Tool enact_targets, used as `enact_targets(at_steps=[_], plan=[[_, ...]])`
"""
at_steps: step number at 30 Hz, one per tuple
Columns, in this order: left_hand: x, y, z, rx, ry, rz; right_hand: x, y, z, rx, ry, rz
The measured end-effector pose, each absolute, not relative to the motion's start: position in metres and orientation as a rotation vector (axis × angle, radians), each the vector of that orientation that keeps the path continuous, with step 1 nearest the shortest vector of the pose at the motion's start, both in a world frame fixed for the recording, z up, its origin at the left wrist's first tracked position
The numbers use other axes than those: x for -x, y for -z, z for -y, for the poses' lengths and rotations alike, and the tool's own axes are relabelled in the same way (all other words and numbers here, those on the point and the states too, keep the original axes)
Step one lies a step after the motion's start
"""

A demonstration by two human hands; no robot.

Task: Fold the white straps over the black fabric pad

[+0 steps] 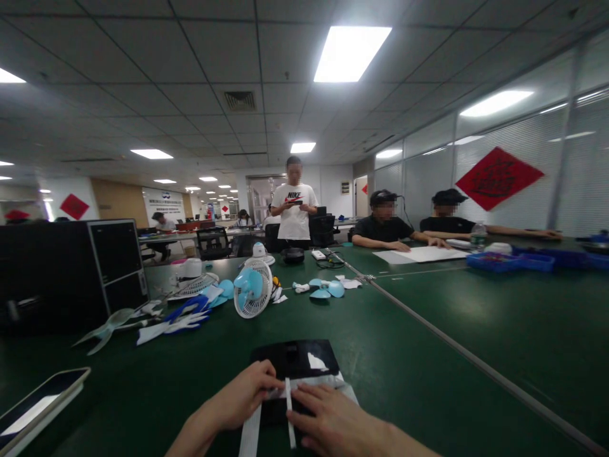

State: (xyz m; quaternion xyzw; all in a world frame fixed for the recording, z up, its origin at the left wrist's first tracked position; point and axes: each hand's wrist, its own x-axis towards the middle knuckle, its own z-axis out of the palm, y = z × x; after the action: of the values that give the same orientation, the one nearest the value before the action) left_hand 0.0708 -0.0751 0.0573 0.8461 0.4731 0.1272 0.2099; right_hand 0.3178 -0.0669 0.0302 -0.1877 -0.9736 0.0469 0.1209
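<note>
On the green table [394, 393] right in front of me lies a flat black object [280, 360] with a glossy white patch on its top. A pale paper-like band [328, 381] crosses it, and a narrow white strip [290, 412] runs down over its near part. My left hand [250, 390] has its fingers curled and pinched together at the left end of the band, where a wider white strip [250, 435] hangs down. My right hand [328, 412] rests fairly flat, fingers stretched over the band and narrow strip. Both hands partly hide the black object.
Beyond are a white fan with blue blades [252, 289], loose blue blades [326, 289], blue-and-white gloves [178, 320] and a black computer case [118, 266]. A tablet-like device [38, 406] lies left. Blue trays [495, 260] stand right. Two people sit across; one stands.
</note>
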Motion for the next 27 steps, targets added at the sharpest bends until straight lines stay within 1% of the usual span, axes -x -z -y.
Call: enact_targets(at_steps=[5, 7, 11, 14, 19, 27], plan=[[-0.070, -0.059, 0.077, -2.344, -0.348, -1.305, -0.320, -0.041, 0.069, 0.526, -0.216, 2.861], [-0.068, -0.060, 0.076, -2.334, -0.343, -1.307, -0.321, -0.049, 0.069, 0.552, -0.310, 2.829], [-0.062, -0.062, 0.076, -2.284, -0.339, -1.337, -0.324, -0.063, 0.065, 0.774, -0.547, 2.693], [-0.057, -0.065, 0.078, -2.248, -0.343, -1.350, -0.331, -0.069, 0.064, 0.799, -0.646, 2.678], [-0.050, -0.070, 0.079, -2.214, -0.319, -1.376, -0.347, -0.075, 0.066, 0.765, -0.677, 2.662], [-0.046, -0.069, 0.078, -2.174, -0.337, -1.386, -0.367, -0.069, 0.062, 0.783, -0.663, 2.626]])
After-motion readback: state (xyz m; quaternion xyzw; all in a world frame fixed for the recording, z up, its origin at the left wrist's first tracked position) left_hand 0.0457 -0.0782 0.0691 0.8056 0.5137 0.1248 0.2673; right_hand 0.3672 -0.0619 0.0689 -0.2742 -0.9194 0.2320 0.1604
